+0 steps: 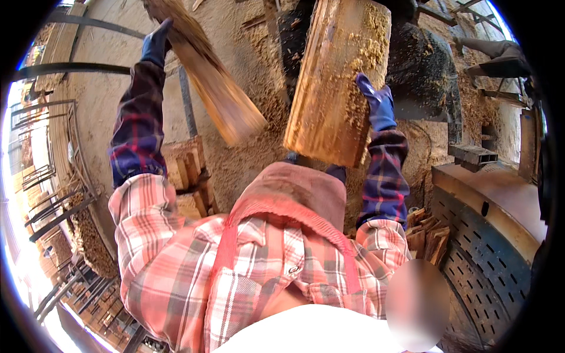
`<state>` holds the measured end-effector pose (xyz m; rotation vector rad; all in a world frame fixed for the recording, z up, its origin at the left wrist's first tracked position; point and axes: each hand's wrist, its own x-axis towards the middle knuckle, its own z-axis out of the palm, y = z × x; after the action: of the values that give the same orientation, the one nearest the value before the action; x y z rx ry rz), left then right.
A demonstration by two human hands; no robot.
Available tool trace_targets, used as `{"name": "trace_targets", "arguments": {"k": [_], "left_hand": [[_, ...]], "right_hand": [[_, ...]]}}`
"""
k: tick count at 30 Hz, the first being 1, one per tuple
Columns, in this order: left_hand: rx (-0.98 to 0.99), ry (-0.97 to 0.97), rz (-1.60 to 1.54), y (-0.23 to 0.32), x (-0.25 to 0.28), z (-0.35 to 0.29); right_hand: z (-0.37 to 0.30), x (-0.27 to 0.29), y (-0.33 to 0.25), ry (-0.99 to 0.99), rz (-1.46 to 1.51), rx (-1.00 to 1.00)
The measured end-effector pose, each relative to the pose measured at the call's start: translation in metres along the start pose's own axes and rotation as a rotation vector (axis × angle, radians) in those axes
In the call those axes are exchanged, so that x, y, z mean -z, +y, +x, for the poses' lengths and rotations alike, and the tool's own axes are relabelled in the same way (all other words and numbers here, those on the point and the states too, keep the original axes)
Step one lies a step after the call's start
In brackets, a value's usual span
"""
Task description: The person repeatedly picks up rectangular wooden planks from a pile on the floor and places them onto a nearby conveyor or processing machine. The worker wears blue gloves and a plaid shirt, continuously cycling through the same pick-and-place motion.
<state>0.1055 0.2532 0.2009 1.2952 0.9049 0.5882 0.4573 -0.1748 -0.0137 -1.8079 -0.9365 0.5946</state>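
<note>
No lettering can be read; no numbers either.

Upper left: the blue-gloved left hand (155,46) grips a long, narrow, dark-edged brown wooden slab (215,85). Upper centre-right: the blue-gloved right hand (380,107) touches the right side of a broad, sawdust-strewn wooden block (329,88). Lower right: a dark, slotted metal panel (484,272).

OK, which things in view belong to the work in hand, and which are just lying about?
In the work:
- long rough slab, held by the left hand
- thick timber, right hand on its right edge

Apparently just lying about:
- wood pieces beside the left arm
- split wood near the right elbow
</note>
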Motion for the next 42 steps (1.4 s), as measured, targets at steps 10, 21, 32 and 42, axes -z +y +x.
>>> {"name": "trace_targets", "arguments": {"k": [10, 21, 32, 42], "left_hand": [[0.089, -0.694, 1.204, -0.105, -0.198, -0.155], [0.194, -0.714, 0.449, -0.161, -0.245, -0.202], [0.278, -0.582, -0.212, -0.249, -0.493, -0.213], [0.354, -1.239, 0.222, -0.228, -0.551, -0.256]], "right_hand": [[-0.094, -0.019, -0.101, 0.039, 0.538, -0.561], [-0.091, 0.032, -0.077, -0.168, 0.754, -0.306], [-0.422, 0.098, -0.062, 0.641, 1.223, -0.777], [-0.562, 0.033, 0.049, 1.626, 0.517, -0.954]]}}
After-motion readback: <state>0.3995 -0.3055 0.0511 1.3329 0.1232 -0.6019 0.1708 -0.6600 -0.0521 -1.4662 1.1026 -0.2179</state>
